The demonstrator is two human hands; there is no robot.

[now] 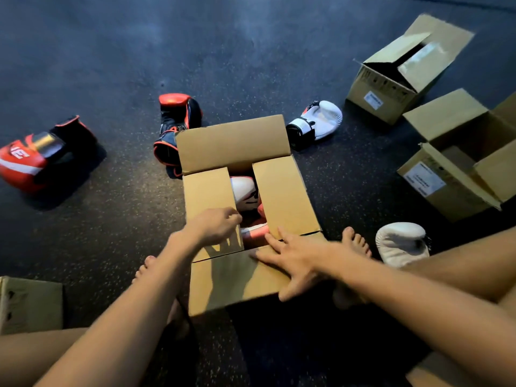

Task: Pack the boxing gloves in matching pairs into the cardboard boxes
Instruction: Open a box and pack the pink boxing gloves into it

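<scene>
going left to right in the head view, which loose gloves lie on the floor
red and white glove → black and red glove → white glove with black cuff → plain white glove beside the foot

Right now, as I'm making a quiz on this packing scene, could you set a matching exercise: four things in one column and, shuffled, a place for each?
Things
1. red and white glove
2. black and red glove
3. white glove with black cuff
4. left hand

Places
A. on the floor, to the right of the raised flap
B. fingers curled at the inner edge of the middle box's left flap
C. alone at the far left of the floor
D. partly hidden behind the raised flap

Pairs: 1-C, 2-D, 3-A, 4-B
</scene>
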